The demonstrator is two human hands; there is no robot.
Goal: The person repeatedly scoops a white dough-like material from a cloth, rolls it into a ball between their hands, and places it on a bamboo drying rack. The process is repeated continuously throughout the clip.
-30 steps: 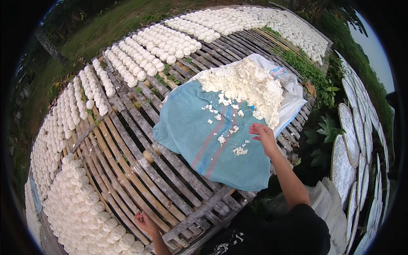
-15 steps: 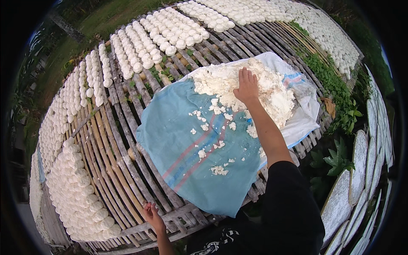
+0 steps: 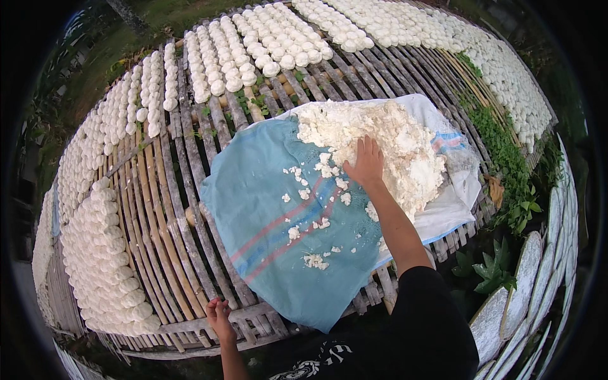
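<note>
My right hand (image 3: 366, 163) lies open, fingers stretched out, on a heap of crumbly white mash (image 3: 418, 174). The heap rests on a sack sheet, with a white part (image 3: 457, 176) at the right and a blue-green part (image 3: 253, 183) with red and blue stripes at the left. Loose white crumbs (image 3: 315, 260) are scattered over the blue-green part. At the near edge of the slatted bamboo rack (image 3: 180, 253), my left hand (image 3: 219, 316) has its fingers curled closed. Whether anything is inside them is hidden.
Rows of round white cakes (image 3: 278, 38) cover the rack's far side, and more cakes (image 3: 104, 266) lie at the left. Green weeds (image 3: 491, 123) grow through the slats at the right. Long pale boards or trays (image 3: 522, 285) stand beyond the rack's right edge.
The view has shifted, so the rack and sheet appear slightly lower. My right hand has drawn a little nearer to me across the mash. My left hand stays curled by the rack's edge.
</note>
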